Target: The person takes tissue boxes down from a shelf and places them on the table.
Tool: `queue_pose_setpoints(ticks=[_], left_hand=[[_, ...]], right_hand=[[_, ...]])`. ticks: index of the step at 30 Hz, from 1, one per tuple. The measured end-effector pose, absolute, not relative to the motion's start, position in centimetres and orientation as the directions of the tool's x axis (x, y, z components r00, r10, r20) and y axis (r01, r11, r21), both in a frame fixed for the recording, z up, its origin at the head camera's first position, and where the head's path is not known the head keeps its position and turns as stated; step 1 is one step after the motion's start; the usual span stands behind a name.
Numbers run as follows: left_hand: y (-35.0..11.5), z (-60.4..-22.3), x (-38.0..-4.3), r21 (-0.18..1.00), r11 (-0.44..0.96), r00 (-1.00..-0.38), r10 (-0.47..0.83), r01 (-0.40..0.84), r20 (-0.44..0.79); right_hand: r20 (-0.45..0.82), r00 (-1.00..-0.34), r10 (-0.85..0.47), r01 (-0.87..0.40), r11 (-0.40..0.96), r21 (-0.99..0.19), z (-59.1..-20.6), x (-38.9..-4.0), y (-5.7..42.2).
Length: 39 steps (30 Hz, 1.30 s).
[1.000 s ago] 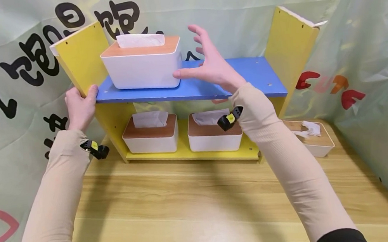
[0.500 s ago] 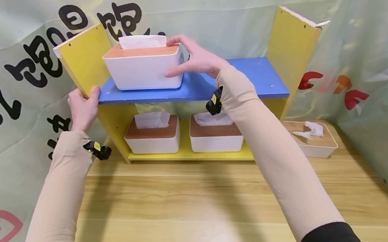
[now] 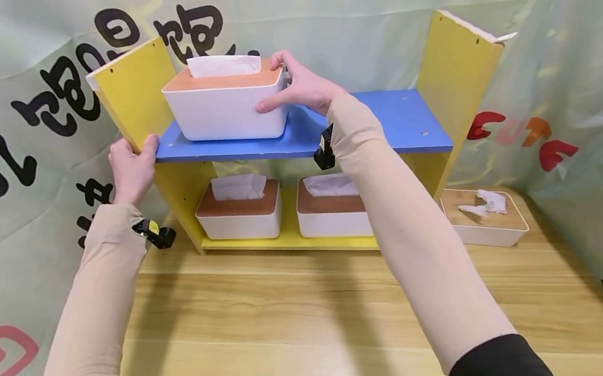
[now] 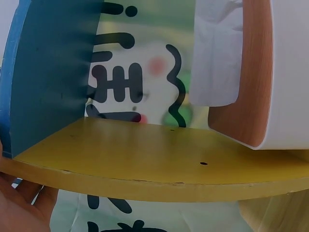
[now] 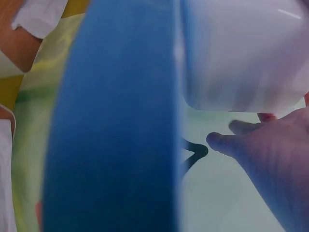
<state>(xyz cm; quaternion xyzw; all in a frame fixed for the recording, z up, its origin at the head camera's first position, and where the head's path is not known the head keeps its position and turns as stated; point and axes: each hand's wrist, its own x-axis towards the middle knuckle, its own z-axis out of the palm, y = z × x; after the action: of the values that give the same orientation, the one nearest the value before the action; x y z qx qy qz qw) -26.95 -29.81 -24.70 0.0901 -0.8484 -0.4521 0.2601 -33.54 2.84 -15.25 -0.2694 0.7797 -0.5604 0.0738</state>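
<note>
1. Right hand [image 3: 307, 90]: gripping the right end of the upper tissue box [image 3: 226, 113], thumb on the front face, index over the lid edge. In the right wrist view, lower fingers sit just off the box end.
2. Left hand [image 3: 133, 168]: gripping the front edge of the left yellow panel [image 3: 136, 89], thumb by the blue shelf [image 3: 382, 116] corner.
3. Upper box: upright on the blue shelf, left part, near that panel; white tissue [image 3: 224, 65] sticks up from its wood lid.
4. Below: left lower box [image 3: 240, 225] and right lower box [image 3: 332, 224], side by side, apart, on the yellow shelf [image 3: 290, 228].
5. Fourth box [image 3: 488, 232]: on the wood-grain surface [image 3: 249, 326], right of the unit.
</note>
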Motion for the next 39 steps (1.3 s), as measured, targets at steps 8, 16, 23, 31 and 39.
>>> queue_pose_setpoints(ticks=[8, 16, 23, 31, 39], left_hand=[[-29.7, -24.7, -27.1, 0.821, 0.564, -0.841, -0.401, 0.085, 0.363], [-29.9, -24.9, -27.0, 0.829, 0.554, -0.846, -0.403, 0.077, 0.348], [-29.8, -24.9, -27.1, 0.825, 0.557, -0.837, -0.405, 0.092, 0.367], [-29.5, -24.7, -27.1, 0.832, 0.539, -0.83, -0.399, 0.133, 0.39], [-29.5, -24.7, -27.0, 0.84, 0.531, -0.827, -0.42, 0.11, 0.374]], right_hand=[[0.243, -0.874, -0.42, -0.417, 0.392, -0.82, -15.8, -33.8, 1.8], [0.227, -0.876, -0.426, -0.431, 0.475, -0.767, -16.5, -33.5, 0.5], [0.262, -0.873, -0.411, -0.434, 0.412, -0.801, -16.6, -33.8, 0.4], [0.326, -0.851, -0.413, -0.426, 0.176, -0.887, -16.0, -33.0, 1.6], [0.376, -0.83, -0.413, -0.455, 0.11, -0.884, -15.2, -32.0, 2.5]])
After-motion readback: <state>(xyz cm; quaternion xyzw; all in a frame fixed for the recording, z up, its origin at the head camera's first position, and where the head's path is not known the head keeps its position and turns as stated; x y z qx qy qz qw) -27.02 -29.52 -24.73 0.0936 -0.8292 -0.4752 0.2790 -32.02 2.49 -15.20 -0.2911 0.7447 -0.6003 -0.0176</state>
